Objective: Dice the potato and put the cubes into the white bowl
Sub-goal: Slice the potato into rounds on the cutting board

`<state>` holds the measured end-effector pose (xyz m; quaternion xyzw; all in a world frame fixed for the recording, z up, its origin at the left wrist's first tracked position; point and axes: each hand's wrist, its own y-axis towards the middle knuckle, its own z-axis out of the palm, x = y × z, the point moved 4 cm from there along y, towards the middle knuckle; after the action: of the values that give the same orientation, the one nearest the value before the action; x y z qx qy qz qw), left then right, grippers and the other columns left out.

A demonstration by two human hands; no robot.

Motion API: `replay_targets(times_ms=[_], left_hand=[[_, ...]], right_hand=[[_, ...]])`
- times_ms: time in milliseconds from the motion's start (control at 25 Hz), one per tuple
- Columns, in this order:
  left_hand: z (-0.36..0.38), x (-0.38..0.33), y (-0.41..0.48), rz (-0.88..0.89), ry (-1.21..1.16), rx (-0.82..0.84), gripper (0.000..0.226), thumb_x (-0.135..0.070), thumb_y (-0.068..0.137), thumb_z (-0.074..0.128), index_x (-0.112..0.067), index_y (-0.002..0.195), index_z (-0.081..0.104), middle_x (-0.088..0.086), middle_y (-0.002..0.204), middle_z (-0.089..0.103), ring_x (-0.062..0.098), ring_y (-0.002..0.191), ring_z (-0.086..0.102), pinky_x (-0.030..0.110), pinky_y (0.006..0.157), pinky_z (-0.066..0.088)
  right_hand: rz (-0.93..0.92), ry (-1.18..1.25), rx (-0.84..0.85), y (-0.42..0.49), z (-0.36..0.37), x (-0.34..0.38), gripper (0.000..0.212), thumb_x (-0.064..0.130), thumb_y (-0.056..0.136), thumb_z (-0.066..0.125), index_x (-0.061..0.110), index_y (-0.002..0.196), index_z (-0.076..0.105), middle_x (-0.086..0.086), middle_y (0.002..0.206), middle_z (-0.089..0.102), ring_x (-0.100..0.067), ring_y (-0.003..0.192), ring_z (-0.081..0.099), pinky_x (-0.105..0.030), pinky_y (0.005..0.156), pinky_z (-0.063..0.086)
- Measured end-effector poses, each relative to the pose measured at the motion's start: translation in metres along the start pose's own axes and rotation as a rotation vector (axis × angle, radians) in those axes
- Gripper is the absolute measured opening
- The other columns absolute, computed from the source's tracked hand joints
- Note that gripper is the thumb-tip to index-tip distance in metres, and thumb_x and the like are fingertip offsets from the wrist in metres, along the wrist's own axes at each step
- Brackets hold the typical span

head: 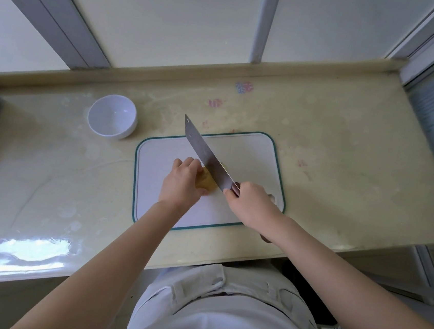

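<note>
As left grip (182, 180) pins it, potato (207, 180) touches cleaver (206, 156).

A pale cream surface (343, 177) with a raised back lip stood below frosted window panes (186, 13) in grey frames (261, 21), daylight glare (33, 249) at its front left corner, faded stickers (243, 87) near its back edge.

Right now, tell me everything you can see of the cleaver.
The cleaver has a broad, rectangular blade of grey metal with a small hole near its far corner. Its dark reddish handle is mostly hidden in the right hand, which grips it. The blade runs diagonally away and leftward above the white cutting board, its edge down on the yellow potato beside the fingers of the left hand. How deep it has cut cannot be told.
</note>
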<state>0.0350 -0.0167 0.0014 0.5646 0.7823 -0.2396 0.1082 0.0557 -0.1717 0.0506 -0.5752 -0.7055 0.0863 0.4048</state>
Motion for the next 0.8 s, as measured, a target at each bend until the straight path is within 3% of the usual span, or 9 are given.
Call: replay_targets(times_ms=[120, 200, 480, 800], left_hand=[[0.002, 0.0, -0.003, -0.008, -0.002, -0.02, 0.041, -0.026, 0.074, 0.077, -0.012, 0.104, 0.052, 0.0, 0.103, 0.052, 0.02, 0.099, 0.039, 0.028, 0.067, 0.037], [0.002, 0.001, -0.004, -0.02, -0.01, -0.022, 0.041, -0.027, 0.074, 0.077, -0.012, 0.105, 0.053, -0.001, 0.103, 0.052, 0.02, 0.098, 0.039, 0.028, 0.068, 0.038], [-0.006, 0.003, 0.002, -0.045, -0.053, 0.025, 0.045, -0.026, 0.073, 0.077, -0.015, 0.11, 0.055, -0.003, 0.106, 0.053, 0.017, 0.097, 0.04, 0.026, 0.07, 0.036], [-0.002, 0.001, 0.001, -0.02, -0.006, 0.01, 0.043, -0.026, 0.074, 0.076, -0.014, 0.109, 0.053, -0.001, 0.105, 0.054, 0.018, 0.096, 0.038, 0.026, 0.068, 0.035]], right_hand=[[0.014, -0.016, 0.019, 0.006, -0.003, 0.007, 0.031, 0.035, 0.1, 0.04, 0.012, 0.081, 0.049, 0.001, 0.068, 0.043, -0.02, 0.062, 0.043, -0.024, 0.051, 0.025], [0.002, -0.018, 0.028, 0.006, -0.004, 0.009, 0.03, 0.035, 0.1, 0.04, 0.012, 0.085, 0.05, 0.001, 0.068, 0.042, -0.012, 0.058, 0.041, -0.021, 0.049, 0.022], [-0.011, -0.059, 0.029, -0.007, 0.004, -0.008, 0.041, 0.029, 0.099, 0.04, 0.017, 0.06, 0.036, 0.001, 0.056, 0.038, -0.013, 0.048, 0.034, -0.021, 0.049, 0.027], [0.014, -0.057, 0.045, 0.007, 0.006, -0.002, 0.039, 0.029, 0.099, 0.04, 0.016, 0.063, 0.039, 0.001, 0.06, 0.04, -0.013, 0.051, 0.036, -0.024, 0.048, 0.023]])
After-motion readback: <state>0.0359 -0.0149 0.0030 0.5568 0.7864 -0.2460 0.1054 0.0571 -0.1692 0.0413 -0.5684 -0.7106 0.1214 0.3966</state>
